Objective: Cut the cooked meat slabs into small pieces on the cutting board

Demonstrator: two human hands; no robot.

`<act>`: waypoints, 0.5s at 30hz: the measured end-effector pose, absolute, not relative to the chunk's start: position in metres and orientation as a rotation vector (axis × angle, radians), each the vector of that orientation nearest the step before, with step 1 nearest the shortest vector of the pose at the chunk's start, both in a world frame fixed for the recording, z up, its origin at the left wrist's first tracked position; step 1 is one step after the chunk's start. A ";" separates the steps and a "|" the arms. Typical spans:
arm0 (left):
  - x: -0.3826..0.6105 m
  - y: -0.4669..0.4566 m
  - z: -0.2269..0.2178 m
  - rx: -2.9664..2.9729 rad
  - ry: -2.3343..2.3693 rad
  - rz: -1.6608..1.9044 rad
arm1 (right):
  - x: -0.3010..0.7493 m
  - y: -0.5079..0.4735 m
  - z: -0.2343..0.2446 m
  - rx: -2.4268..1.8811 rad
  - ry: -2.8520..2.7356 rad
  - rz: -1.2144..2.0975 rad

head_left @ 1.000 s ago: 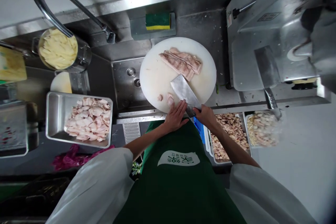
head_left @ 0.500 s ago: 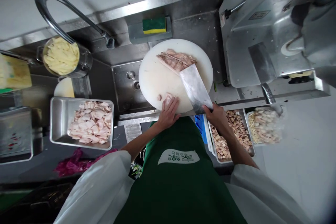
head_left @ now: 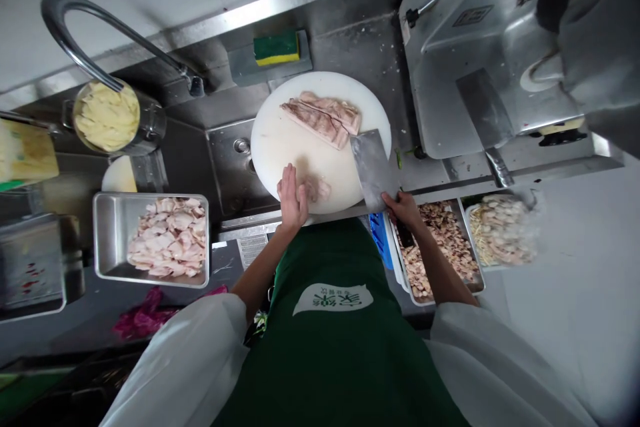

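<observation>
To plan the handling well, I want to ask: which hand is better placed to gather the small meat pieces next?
Probably the left hand: it appears free, close beside the small meat pieces, whereas the right hand grips the cleaver farther to the right.

Cutting board (head_left: 270, 137): open lane for you between left hand (head_left: 293, 200) and slab of meat (head_left: 323, 117). Board's right edge: barred by the cleaver (head_left: 373, 170) in your right hand (head_left: 403, 209). Sink basin (head_left: 227, 177), left: passable opening, bounded by steel tray (head_left: 113, 233) nearer you, faucet (head_left: 123, 32) farther off.
</observation>
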State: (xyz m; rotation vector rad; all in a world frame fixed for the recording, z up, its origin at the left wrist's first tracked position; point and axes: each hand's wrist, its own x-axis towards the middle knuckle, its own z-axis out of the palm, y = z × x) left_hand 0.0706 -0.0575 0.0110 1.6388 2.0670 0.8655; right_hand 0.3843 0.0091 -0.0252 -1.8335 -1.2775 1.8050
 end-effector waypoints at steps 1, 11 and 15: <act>0.071 -0.057 0.012 1.632 2.065 0.879 | 0.387 0.013 -0.026 -1.815 -1.279 1.820; 0.105 -0.044 0.019 1.680 2.011 1.080 | 0.416 0.041 -0.032 -1.803 -1.491 1.760; 0.124 -0.034 0.023 1.705 1.957 1.111 | 0.432 0.054 -0.035 -1.835 -1.596 1.633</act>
